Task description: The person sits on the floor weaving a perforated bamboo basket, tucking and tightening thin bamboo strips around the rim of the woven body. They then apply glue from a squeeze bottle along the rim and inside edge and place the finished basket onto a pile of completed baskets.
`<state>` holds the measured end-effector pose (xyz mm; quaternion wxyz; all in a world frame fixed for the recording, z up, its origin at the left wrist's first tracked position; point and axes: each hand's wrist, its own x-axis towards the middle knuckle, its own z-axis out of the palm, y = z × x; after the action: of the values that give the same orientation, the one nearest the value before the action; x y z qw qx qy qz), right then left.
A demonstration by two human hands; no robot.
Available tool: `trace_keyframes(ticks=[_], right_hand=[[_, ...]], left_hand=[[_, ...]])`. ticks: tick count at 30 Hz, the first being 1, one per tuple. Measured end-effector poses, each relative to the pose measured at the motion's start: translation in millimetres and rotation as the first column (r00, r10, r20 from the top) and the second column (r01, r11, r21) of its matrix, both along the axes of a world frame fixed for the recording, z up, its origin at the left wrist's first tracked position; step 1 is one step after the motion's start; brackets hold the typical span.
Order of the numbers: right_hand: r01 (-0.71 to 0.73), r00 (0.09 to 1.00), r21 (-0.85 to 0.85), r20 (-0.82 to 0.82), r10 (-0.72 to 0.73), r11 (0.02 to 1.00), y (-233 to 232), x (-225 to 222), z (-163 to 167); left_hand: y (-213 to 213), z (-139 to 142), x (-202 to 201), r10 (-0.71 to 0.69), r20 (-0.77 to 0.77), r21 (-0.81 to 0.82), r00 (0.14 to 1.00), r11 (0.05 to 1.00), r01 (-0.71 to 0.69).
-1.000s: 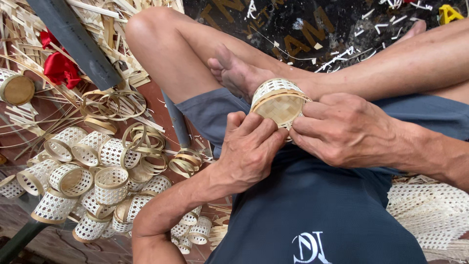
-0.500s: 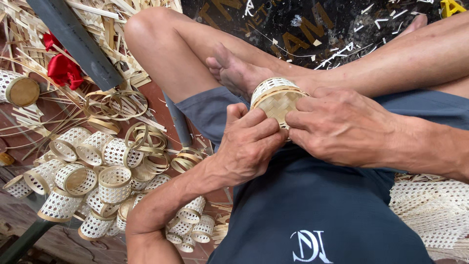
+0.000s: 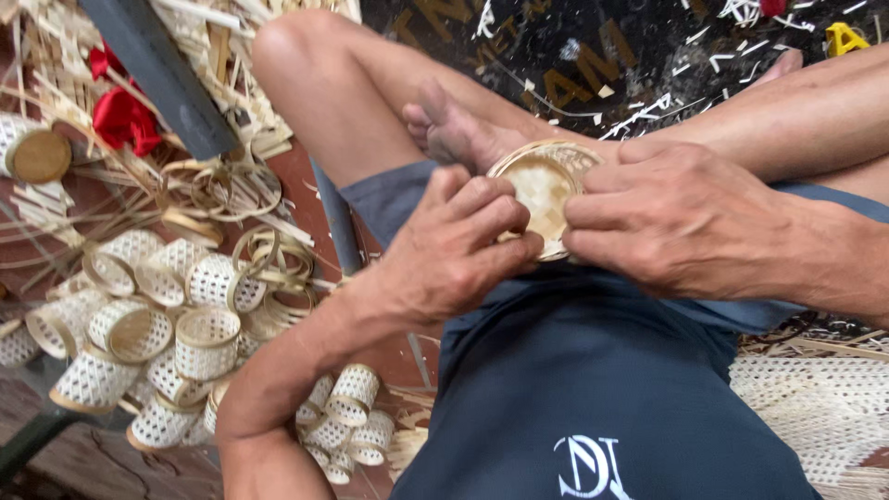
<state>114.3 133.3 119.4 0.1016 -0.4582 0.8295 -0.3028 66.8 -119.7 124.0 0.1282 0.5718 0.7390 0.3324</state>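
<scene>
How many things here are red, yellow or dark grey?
Red: 1, a cloth beside the bamboo strips.
Yellow: 1, a small piece on the dark floor.
Dark grey: 1, a long bar lying across the strips.
Total: 3

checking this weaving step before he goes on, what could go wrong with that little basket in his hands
Both the left hand and right hand pinch the small woven basket at its rim, so a hard squeeze might bend it or loosen the weave. The thin strip ends could prick his fingers. If it slips, it could drop among the finished baskets beside him.
</scene>
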Motion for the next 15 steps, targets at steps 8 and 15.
trace_keyframes(ticks=[8, 15], right_hand=[[0.101, 0.994, -0.058, -0.023, -0.103, 0.993, -8.5, 23.2, -19.3], [0.057, 0.996, -0.231, -0.053, -0.071, 0.971, -6.2, 15.7, -23.5]], left_hand=[[1.7, -11.0, -11.3, -0.215, 0.042, -0.143, 0.976, 0.965, 0.219], [8.7, -22.1, -40.1, -0.212, -0.149, -0.044, 0.966, 0.977, 0.208]])
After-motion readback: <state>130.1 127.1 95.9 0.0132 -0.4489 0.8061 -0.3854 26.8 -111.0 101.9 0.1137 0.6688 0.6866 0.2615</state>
